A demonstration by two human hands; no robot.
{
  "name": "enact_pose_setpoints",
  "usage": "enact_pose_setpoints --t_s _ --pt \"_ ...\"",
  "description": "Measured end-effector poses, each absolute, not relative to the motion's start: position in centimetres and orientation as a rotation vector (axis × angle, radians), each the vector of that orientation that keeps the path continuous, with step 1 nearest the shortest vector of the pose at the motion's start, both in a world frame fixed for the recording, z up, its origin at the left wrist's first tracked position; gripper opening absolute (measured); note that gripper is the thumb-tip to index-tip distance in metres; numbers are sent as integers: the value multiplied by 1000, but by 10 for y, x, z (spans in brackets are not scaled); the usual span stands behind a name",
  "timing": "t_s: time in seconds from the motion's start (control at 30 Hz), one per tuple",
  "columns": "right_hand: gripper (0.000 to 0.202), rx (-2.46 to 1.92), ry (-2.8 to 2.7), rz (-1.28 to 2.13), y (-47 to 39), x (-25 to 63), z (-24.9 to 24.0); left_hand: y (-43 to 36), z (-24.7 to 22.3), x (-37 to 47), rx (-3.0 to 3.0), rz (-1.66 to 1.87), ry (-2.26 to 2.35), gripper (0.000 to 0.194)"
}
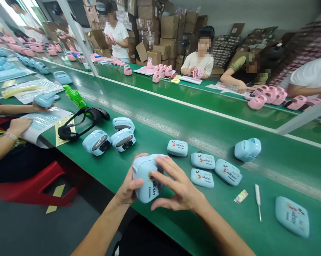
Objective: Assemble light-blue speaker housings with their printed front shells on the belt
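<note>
Above the table's near edge, my left hand (129, 185) grips a light-blue, rounded plastic case (144, 183) printed with a Mickey figure and lettering, thumb on its front. My right hand (180, 185) is spread over the case's right side; its fingertips touch the print and upper edge, and its thumb sits apart below. Part of the print is hidden by these fingers. To the right lie several printed light-blue cases, among them one case (177, 148) at the back and another (292, 217) at far right. A white-handled screwdriver (257, 202) and a small packet (240, 196) rest near them.
On the green table (166, 227), several blue units with dark windows (97, 142) stand left, beside a black head strap (90, 124) and a green bottle (74, 96). Another blue unit (248, 149) stands right. A co-worker's arm (8, 142) is at left; people with pink units (164, 71) sit opposite.
</note>
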State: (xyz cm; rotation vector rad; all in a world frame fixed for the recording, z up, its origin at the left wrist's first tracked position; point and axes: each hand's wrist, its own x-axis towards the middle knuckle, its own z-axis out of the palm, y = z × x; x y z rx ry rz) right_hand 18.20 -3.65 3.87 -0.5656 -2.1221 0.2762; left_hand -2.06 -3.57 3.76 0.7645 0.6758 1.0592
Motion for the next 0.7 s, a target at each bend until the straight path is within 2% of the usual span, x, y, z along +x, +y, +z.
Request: enact_pose_setpoints --t_s 0.2,0.47,0.7 --pt "90 -597 -2136 351 -32 179 32 -34 35 -16 665 1051 831 73" --pt "95 -659 -2148 554 -28 186 26 -36 34 -20 648 1029 941 92" --pt "95 -757 -2084 683 -28 183 15 -36 32 -10 540 984 1013 67"
